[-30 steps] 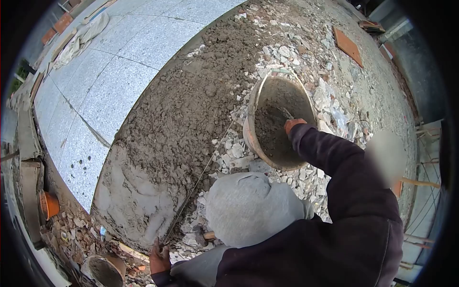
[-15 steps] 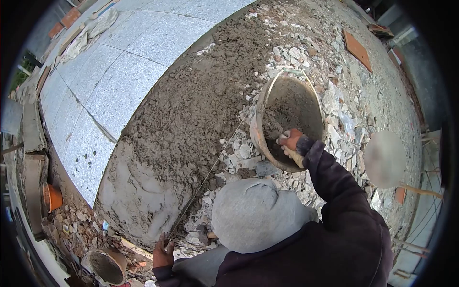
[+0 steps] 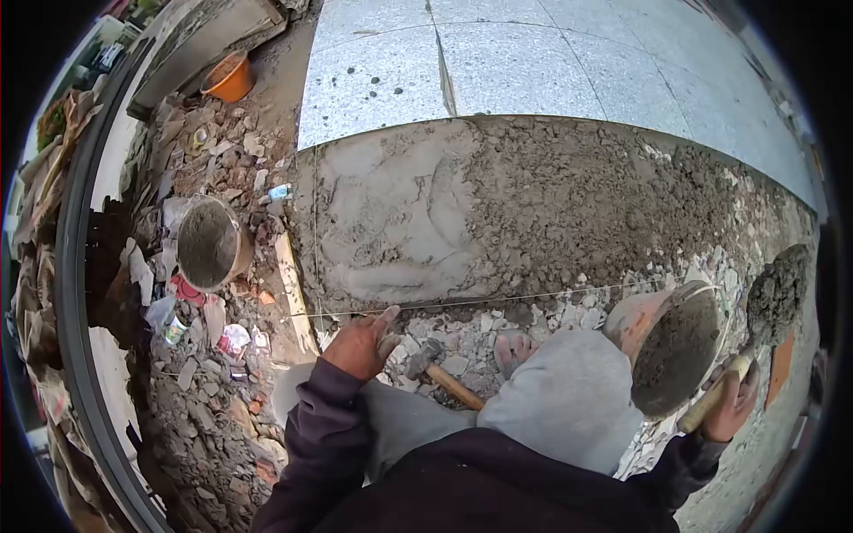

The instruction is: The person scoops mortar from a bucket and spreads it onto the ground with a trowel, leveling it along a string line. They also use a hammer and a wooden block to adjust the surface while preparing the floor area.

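Right hand clenched on trowel loaded with mortar, beside bucket; left hand fingers loose, resting on rubble by hammer.

We see grey granite slabs laid along the top, an orange bowl at upper left, a mortar-filled bucket among rubble, and a hammer lying on stone chips.

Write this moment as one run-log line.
right hand: lifts trowel loaded with mortar | left hand: on rubble by string line | bucket: beside knee
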`<state>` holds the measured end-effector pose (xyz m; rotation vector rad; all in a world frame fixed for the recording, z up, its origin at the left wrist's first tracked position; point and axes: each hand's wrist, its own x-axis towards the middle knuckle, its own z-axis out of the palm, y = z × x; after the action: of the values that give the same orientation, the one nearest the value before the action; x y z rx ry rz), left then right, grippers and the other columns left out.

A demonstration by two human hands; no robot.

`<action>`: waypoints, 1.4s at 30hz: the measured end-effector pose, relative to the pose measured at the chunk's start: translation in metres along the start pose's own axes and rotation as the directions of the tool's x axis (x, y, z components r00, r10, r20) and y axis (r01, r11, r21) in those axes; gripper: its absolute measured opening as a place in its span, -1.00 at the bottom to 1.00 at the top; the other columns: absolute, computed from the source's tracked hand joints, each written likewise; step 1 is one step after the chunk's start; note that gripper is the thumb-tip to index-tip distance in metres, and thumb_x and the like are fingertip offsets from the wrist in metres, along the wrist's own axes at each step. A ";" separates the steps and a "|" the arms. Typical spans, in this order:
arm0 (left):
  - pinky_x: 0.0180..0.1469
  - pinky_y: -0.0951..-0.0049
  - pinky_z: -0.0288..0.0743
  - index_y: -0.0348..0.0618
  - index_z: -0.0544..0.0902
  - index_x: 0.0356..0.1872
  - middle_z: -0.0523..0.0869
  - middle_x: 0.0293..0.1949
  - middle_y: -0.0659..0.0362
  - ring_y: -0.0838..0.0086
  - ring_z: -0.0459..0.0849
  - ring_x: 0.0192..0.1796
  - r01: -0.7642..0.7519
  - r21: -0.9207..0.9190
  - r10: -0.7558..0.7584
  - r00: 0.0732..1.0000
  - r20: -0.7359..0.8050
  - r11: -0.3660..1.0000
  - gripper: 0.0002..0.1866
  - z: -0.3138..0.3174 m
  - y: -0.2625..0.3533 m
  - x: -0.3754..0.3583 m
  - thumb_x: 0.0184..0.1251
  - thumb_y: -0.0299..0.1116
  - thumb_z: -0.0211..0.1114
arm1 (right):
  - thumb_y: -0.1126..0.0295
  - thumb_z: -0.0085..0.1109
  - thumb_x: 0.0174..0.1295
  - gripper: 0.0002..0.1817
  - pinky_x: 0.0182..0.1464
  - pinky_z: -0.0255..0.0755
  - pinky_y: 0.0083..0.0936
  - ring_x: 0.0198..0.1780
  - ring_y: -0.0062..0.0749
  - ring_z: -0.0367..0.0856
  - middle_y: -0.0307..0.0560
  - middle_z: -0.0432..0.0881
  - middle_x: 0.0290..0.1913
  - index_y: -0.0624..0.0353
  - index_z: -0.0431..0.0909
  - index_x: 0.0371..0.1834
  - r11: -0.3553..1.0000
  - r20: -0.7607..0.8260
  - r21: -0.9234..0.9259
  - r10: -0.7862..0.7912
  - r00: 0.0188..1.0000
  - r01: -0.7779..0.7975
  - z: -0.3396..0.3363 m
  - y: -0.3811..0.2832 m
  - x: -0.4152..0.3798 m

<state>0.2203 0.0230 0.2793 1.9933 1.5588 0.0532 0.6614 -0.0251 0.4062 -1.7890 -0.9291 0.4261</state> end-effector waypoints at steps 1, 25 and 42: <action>-0.15 0.24 0.41 -0.14 0.33 0.09 0.54 -0.26 -0.13 0.04 0.51 -0.21 -0.005 -0.013 0.005 1.000 -0.021 1.000 -0.54 -0.001 0.000 -0.007 0.17 -0.23 0.11 | 0.36 -0.01 0.09 -0.62 -0.54 0.24 -0.73 -0.55 -0.62 0.36 -0.15 0.40 -0.49 0.34 0.25 -0.06 0.996 -0.052 -0.052 -0.077 0.996 0.074 0.020 -0.011 0.003; -0.09 0.29 0.36 -0.11 0.29 0.12 0.54 -0.29 -0.01 0.14 0.50 -0.19 0.218 -0.063 -0.226 0.956 -0.187 0.974 -0.51 -0.020 -0.007 -0.084 0.14 -0.27 0.12 | 0.06 -0.29 0.22 -0.63 -0.23 0.38 -0.11 -0.27 0.09 0.50 0.10 0.55 -0.27 -0.03 0.34 -0.03 0.191 0.965 -0.260 0.026 0.260 0.946 0.358 0.119 0.084; -0.02 0.31 0.32 -0.06 0.31 0.13 0.52 -0.19 0.02 0.18 0.48 -0.13 0.022 -0.047 -0.029 0.989 -0.145 0.999 -0.51 -0.023 0.000 -0.069 0.13 -0.29 0.12 | 0.12 -0.18 0.14 -0.61 -0.20 0.33 -0.16 -0.24 0.14 0.47 0.27 0.50 -0.35 0.27 0.40 -0.25 0.593 0.951 -0.273 0.286 0.119 0.758 0.258 0.100 0.013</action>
<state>0.1898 -0.0293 0.3204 1.9714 1.6581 0.2270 0.5383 0.1302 0.2126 -1.7700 -2.8212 1.1873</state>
